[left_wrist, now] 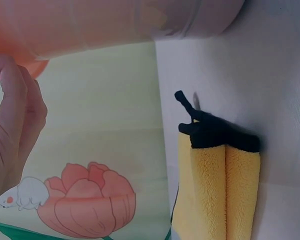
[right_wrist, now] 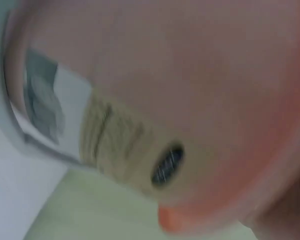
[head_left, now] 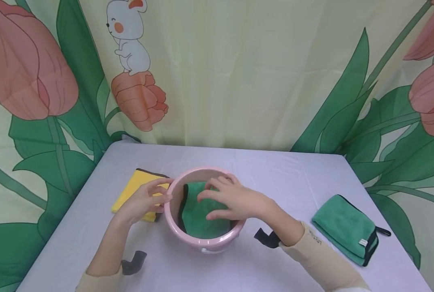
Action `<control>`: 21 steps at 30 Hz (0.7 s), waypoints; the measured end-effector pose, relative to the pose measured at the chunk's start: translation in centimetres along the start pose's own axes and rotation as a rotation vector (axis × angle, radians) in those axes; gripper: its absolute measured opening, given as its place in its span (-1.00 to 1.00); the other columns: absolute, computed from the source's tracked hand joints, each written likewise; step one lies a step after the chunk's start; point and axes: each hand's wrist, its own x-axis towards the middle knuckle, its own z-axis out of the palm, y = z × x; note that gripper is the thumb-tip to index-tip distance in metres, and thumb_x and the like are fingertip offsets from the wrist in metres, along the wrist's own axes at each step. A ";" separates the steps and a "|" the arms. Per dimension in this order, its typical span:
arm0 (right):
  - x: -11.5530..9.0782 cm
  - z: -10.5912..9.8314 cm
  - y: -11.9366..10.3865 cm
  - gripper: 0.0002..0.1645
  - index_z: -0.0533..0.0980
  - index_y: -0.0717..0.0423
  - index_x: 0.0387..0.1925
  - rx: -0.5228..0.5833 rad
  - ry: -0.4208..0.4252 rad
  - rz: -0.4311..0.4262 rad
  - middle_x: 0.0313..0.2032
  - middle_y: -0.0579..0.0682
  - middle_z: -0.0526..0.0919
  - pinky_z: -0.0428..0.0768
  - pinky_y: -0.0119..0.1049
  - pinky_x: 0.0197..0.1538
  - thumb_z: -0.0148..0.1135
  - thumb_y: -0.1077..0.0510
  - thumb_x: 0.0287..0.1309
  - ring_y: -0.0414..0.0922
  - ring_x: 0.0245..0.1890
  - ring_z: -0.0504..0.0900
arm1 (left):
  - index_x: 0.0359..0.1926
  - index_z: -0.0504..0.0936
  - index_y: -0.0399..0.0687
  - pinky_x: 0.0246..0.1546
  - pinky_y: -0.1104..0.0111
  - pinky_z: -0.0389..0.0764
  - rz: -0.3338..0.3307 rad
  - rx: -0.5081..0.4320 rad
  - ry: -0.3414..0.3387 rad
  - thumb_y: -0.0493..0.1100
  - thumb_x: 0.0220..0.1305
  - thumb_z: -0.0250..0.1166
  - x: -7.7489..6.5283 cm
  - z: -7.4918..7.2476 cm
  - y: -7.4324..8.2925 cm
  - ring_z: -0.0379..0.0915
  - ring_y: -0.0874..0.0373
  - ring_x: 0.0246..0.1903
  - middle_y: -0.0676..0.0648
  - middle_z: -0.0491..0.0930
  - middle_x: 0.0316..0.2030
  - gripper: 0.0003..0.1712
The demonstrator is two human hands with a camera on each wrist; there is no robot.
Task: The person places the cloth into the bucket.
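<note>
A pink bucket [head_left: 202,243] stands upright at the middle of the table with a green towel [head_left: 202,213] inside it, dark edging at its left. My left hand [head_left: 142,202] holds the bucket's left rim with thumb and fingertips. Over the bucket's opening, my right hand [head_left: 235,198] is spread with bent, separated fingers above the green towel; no towel shows in its grasp. The left wrist view shows the left hand's bent fingers [left_wrist: 32,105] by the rim. The bucket's printed wall [right_wrist: 200,90] fills much of the blurred right wrist view.
A folded yellow towel [head_left: 129,187] with dark edging lies left of the bucket, partly behind the left hand. Another folded green towel [head_left: 344,227] with a black loop lies at the right. A printed curtain [head_left: 231,81] hangs behind the white-covered table [head_left: 275,178].
</note>
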 end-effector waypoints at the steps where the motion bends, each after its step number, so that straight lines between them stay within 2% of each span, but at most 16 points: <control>1: -0.5 -0.4 0.3 -0.48 0.33 -0.27 0.11 0.014 0.058 0.021 0.05 -0.15 0.31 0.06 -0.03 0.21 0.05 -0.27 0.13 -0.15 0.10 0.26 | 0.23 0.30 -0.04 -0.22 0.25 0.59 0.000 0.000 0.002 -0.13 0.10 0.29 0.0 0.0 0.0 0.46 0.03 -0.24 -0.21 0.43 -0.14 -0.35; 7: -4.4 -2.0 3.2 -0.47 0.30 -0.15 0.12 -0.014 0.390 0.225 0.11 0.01 0.31 0.05 0.08 0.15 0.17 -0.07 0.12 -0.04 0.14 0.26 | 0.23 0.30 -0.04 -0.22 0.25 0.59 -0.005 0.005 0.011 -0.11 0.11 0.29 -0.1 0.1 0.0 0.47 0.04 -0.25 -0.21 0.43 -0.12 -0.34; 11: -7.7 -2.2 5.4 -0.38 0.28 -0.07 0.15 -0.046 0.526 0.396 0.14 0.11 0.28 0.02 0.19 0.11 0.26 0.00 0.04 0.08 0.16 0.22 | 0.24 0.30 -0.04 -0.23 0.25 0.60 -0.005 0.002 0.010 -0.11 0.10 0.30 0.0 0.1 -0.1 0.48 0.04 -0.26 -0.21 0.43 -0.13 -0.34; 16: -11.9 -1.6 7.3 -0.25 0.21 -0.03 0.22 -0.076 0.566 0.605 0.17 0.20 0.22 -0.02 0.27 0.10 0.29 0.03 0.00 0.18 0.18 0.14 | 0.24 0.30 -0.04 -0.22 0.24 0.59 0.005 0.000 0.002 -0.10 0.10 0.29 0.0 0.1 -0.2 0.47 0.03 -0.24 -0.21 0.43 -0.13 -0.34; 21: -15.8 -0.7 8.3 -0.15 0.08 -0.08 0.32 -0.051 0.534 0.802 0.21 0.28 0.13 -0.13 0.37 0.10 0.24 -0.07 0.04 0.29 0.18 0.09 | 0.24 0.30 -0.03 -0.21 0.24 0.59 0.003 0.005 0.004 -0.10 0.11 0.29 -0.1 0.0 -0.2 0.47 0.03 -0.23 -0.21 0.42 -0.13 -0.34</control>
